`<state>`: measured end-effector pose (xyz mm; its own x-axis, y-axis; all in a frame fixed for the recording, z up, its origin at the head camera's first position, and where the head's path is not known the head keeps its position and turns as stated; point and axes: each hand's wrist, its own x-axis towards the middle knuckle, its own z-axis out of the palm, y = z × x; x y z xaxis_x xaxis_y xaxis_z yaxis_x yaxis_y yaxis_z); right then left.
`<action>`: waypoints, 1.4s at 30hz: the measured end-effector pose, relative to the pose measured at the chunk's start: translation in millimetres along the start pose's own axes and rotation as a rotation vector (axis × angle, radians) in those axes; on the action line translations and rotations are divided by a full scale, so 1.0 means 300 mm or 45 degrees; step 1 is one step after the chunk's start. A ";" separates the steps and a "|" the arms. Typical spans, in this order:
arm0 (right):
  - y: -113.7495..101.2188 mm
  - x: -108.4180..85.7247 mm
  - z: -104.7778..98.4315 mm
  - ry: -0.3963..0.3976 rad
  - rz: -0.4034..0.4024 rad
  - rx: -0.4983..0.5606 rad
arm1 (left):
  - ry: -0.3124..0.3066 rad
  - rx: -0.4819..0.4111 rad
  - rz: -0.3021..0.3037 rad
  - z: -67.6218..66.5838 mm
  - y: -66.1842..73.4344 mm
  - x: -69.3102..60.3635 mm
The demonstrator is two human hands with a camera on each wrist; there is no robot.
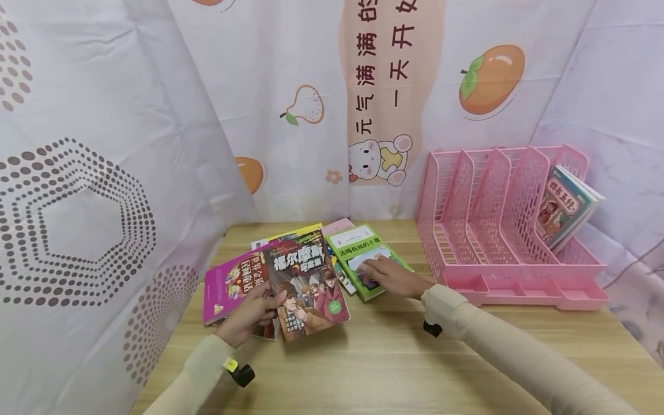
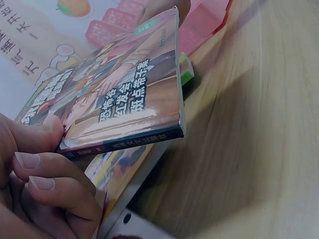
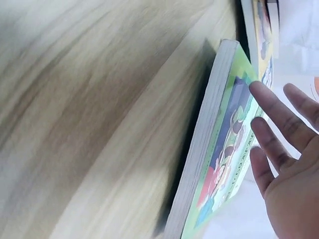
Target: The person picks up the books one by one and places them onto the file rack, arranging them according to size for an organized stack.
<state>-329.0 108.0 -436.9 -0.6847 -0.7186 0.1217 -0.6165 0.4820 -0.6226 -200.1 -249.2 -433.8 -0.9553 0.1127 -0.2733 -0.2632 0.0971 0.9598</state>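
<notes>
My left hand (image 1: pixel 252 314) pinches the left edge of a dark detective-story book (image 1: pixel 311 288), its thumb on the cover. In the left wrist view that book (image 2: pixel 114 89) is tilted, its near edge raised above other books. Fingers spread, my right hand (image 1: pixel 391 276) is over a green-bordered book (image 1: pixel 358 245). The right wrist view shows the fingers of the hand (image 3: pixel 289 144) at the cover of the green book (image 3: pixel 224 159); whether they touch it I cannot tell. A purple book (image 1: pixel 225 288) lies left of the dark one.
At the right stands a pink slotted rack (image 1: pixel 510 282) with small front trays. One blue-green book (image 1: pixel 562 207) leans in its rightmost slot. Behind the dark book, a yellow-edged book (image 1: pixel 306 230) and a pink one (image 1: pixel 339 226) show partly on the wooden table (image 1: pixel 363 369).
</notes>
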 end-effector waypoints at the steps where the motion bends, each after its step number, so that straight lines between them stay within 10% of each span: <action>1: -0.001 -0.001 -0.002 -0.007 0.017 0.049 | -0.002 0.004 0.000 0.007 0.005 0.007; 11: -0.030 -0.003 -0.015 -0.182 0.152 0.640 | 0.035 0.043 0.019 0.089 0.036 0.064; 29: -0.033 -0.023 -0.057 -0.540 0.254 0.810 | -0.107 0.125 0.115 0.198 0.072 0.168; 42: -0.022 -0.088 -0.136 -0.211 0.315 0.757 | -0.159 0.279 0.160 0.212 0.073 0.257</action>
<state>-322.9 144.3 -404.5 -0.6805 -0.7126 -0.1705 -0.0966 0.3180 -0.9432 -271.0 -175.4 -437.8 -0.9511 0.2569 -0.1718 -0.0953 0.2850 0.9538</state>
